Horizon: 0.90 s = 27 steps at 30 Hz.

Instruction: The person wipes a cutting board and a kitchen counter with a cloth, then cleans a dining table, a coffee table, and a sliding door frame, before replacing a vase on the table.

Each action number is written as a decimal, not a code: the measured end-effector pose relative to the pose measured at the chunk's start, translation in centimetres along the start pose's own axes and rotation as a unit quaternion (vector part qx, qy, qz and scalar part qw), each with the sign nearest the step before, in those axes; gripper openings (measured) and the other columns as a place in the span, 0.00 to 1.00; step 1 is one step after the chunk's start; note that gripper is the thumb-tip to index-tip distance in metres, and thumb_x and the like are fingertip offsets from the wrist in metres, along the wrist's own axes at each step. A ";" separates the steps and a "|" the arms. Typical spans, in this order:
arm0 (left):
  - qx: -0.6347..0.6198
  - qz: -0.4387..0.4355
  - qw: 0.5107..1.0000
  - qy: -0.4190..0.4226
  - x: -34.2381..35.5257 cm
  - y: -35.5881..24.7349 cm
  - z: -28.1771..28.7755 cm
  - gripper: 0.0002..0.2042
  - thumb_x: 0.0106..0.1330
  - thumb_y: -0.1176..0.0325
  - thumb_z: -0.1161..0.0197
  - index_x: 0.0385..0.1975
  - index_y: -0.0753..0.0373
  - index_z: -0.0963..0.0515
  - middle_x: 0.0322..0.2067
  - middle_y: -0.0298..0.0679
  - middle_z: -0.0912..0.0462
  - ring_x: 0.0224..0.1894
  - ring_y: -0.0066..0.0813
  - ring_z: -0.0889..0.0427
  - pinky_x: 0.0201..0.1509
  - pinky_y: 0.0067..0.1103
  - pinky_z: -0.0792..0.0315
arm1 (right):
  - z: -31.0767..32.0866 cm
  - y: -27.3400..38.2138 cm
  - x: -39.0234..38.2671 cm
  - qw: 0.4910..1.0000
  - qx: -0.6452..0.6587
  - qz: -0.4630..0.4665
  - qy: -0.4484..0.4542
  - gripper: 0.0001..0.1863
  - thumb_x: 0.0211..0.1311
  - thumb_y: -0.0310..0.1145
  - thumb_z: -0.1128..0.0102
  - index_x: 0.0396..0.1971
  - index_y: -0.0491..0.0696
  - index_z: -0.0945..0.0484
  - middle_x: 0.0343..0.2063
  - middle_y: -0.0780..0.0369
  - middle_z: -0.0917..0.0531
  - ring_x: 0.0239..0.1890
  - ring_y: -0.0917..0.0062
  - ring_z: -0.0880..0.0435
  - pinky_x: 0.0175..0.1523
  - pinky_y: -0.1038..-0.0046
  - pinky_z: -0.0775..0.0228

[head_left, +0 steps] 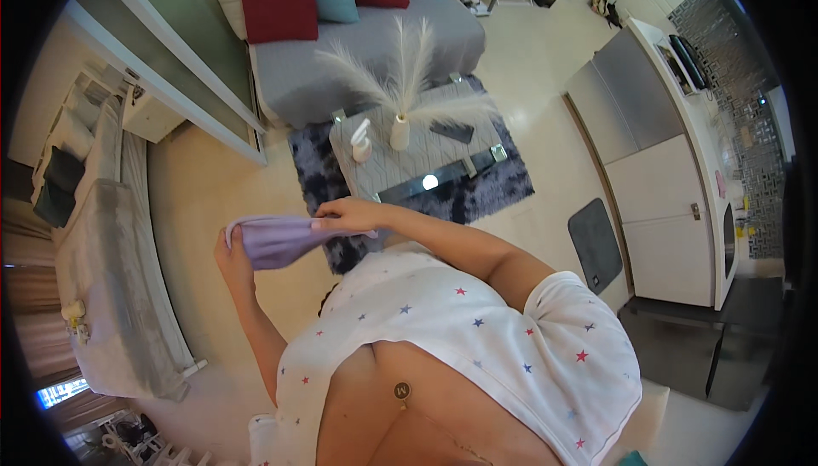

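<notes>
A lilac cloth (pixel 277 240) is stretched between both of my hands in front of my chest. My left hand (pixel 228 257) grips its left end from below, fingers curled around the fabric. My right hand (pixel 345 215) pinches its upper right edge, with the forearm reaching in from the right. I wear a white top with small coloured stars (pixel 477 338). The cloth hangs above the pale floor, close to the corner of a dark patterned rug (pixel 328 168).
A low table (pixel 409 155) with a grey runner carries a white vase of pampas grass (pixel 399 129), a spray bottle (pixel 361 144) and a dark remote (pixel 452 132). Behind it stands a grey sofa (pixel 366 48) with red and teal cushions. White cabinets (pixel 665 202) are at right, another sofa (pixel 102 279) at left.
</notes>
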<state>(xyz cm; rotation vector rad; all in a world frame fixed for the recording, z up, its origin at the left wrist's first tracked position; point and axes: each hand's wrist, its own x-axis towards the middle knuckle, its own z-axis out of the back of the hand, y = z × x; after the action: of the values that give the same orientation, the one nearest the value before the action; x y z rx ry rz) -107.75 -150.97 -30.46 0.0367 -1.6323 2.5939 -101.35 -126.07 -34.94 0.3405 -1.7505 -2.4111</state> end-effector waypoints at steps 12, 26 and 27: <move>-0.046 0.140 0.969 0.200 0.9 9.5 -5.4 0.08 0.64 0.71 0.45 0.40 0.65 0.26 0.29 0.35 0.22 0.26 0.19 0.24 0.30 0.16 0.28 | -0.4 -5.6 -5.8 0.985 0.062 -0.131 -0.095 0.20 0.55 0.47 0.42 0.36 0.43 0.20 0.23 0.54 0.19 0.27 0.66 0.20 0.36 0.69 0.31; 0.031 0.283 0.865 0.412 -0.5 17.9 -21.2 0.09 0.65 0.70 0.49 0.41 0.65 0.27 0.27 0.36 0.22 0.23 0.20 0.24 0.28 0.16 0.30 | 1.9 -26.8 -9.4 0.888 0.029 -0.279 -0.364 0.09 0.48 0.35 0.41 0.29 0.48 0.23 0.20 0.54 0.21 0.27 0.58 0.21 0.32 0.63 0.30; 0.095 0.241 0.861 0.437 -0.5 19.5 -23.4 0.09 0.64 0.69 0.48 0.40 0.66 0.26 0.28 0.37 0.22 0.23 0.20 0.24 0.28 0.16 0.30 | 1.9 -28.5 -7.7 0.903 -0.054 -0.296 -0.306 0.10 0.47 0.34 0.41 0.31 0.49 0.24 0.25 0.55 0.20 0.30 0.57 0.21 0.34 0.63 0.30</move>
<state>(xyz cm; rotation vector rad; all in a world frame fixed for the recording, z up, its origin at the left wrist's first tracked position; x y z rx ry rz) -108.27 -138.30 -58.12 -1.4639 -1.1014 2.4006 -93.87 -113.54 -60.74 0.1052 -1.9292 -3.3255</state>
